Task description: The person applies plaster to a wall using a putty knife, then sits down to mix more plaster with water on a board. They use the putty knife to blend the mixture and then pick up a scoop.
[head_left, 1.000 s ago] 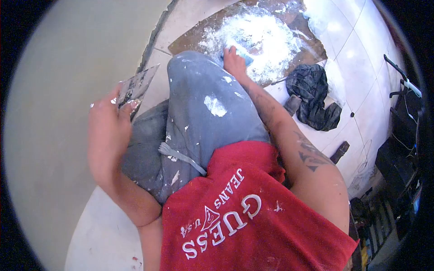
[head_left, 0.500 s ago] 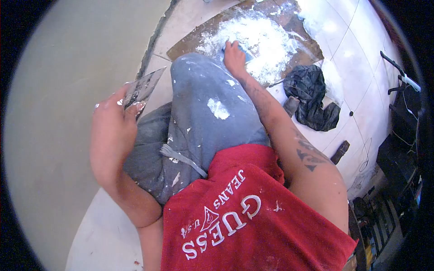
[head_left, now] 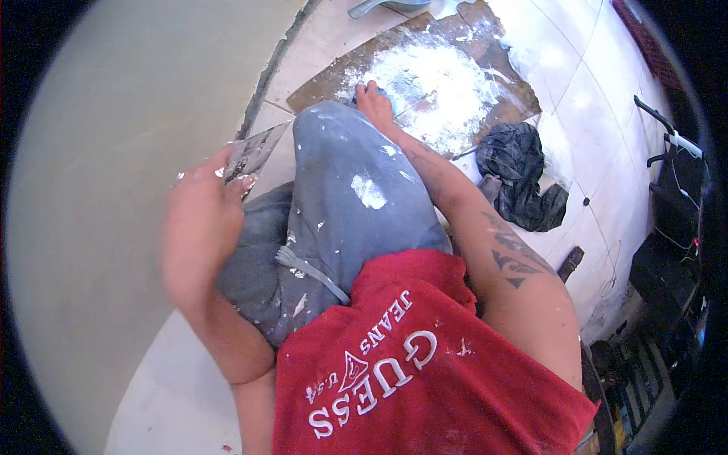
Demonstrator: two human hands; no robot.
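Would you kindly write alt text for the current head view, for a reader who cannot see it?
A person's right hand holds a mostly hidden blue object at a brown sheet spread with white material, while the left hand holds a flat, smeared plate. Beside the sheet, a crumpled black cloth or bag lies on pale floor tiles.

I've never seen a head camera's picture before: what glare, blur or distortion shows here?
In the head view, the white material on the brown board looks overexposed; in that same head view, the left wrist looks blurred, lines between floor tiles bow, and black surrounds the rounded image.
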